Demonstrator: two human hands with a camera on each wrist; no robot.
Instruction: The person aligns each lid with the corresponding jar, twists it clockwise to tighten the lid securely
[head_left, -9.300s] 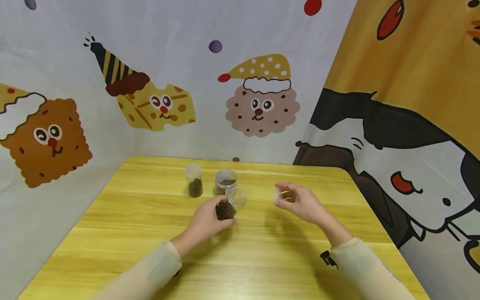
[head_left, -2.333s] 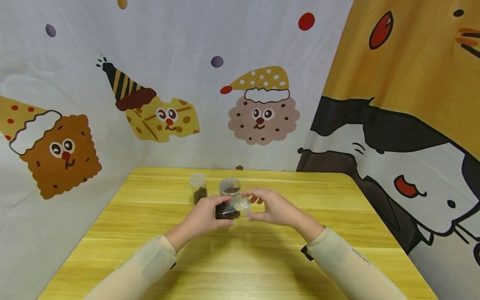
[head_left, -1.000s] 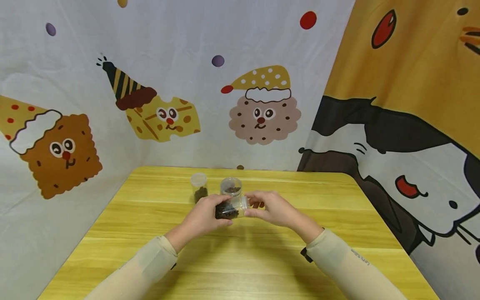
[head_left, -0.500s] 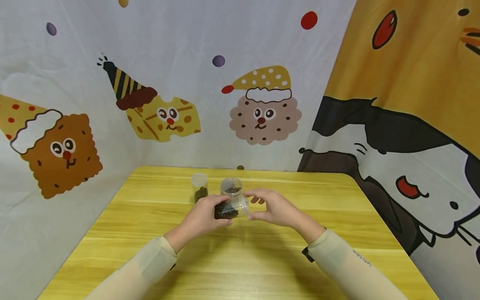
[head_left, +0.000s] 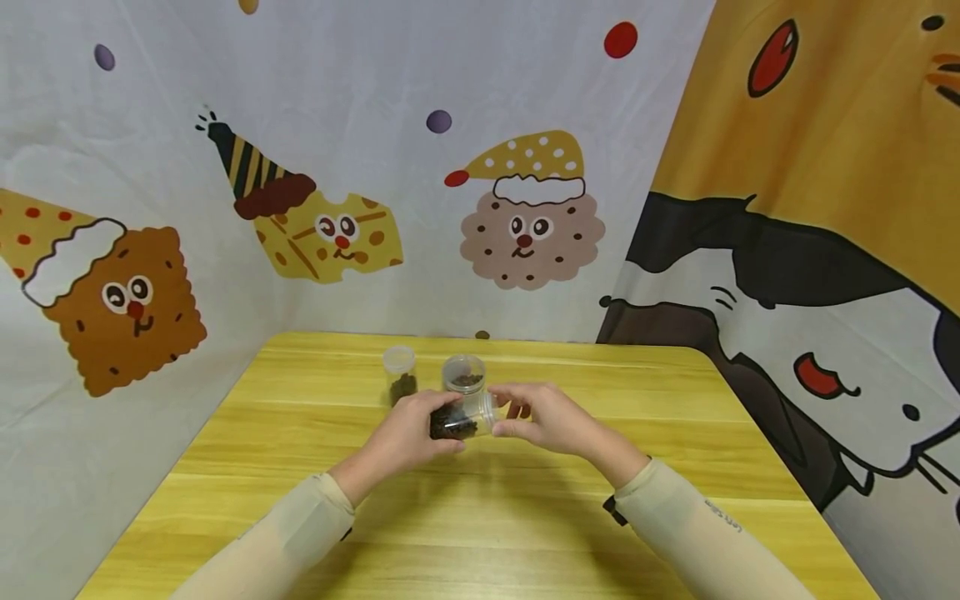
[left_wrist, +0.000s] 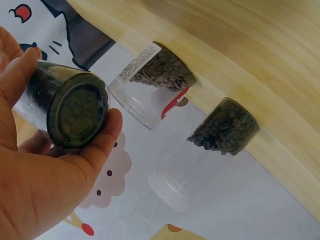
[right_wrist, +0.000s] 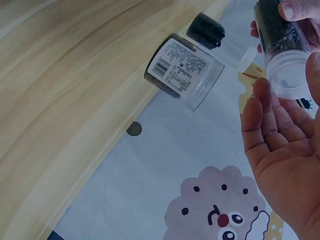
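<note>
My left hand (head_left: 401, 433) grips a clear plastic jar (head_left: 459, 419) around its base end. The jar is held on its side above the table, mouth toward the right, with dark coffee beans in its lower part. At the mouth sits a clear lid (right_wrist: 290, 75), and my right hand (head_left: 551, 421) pinches its rim between thumb and fingers. The left wrist view shows the jar's round bottom (left_wrist: 79, 115) facing the camera, with fingers curled about it.
Behind the hands stand a wider labelled jar (right_wrist: 180, 67), partly filled with coffee beans, and a slim capped jar (left_wrist: 225, 125) of darker beans. The wooden table (head_left: 450, 533) ends at a cartoon-printed cloth (head_left: 337, 308).
Earlier, the right hand was apart from the jar with a small whitish lid. It has since come to the mouth, and in the last second its fingers loosened and closed again there.
</note>
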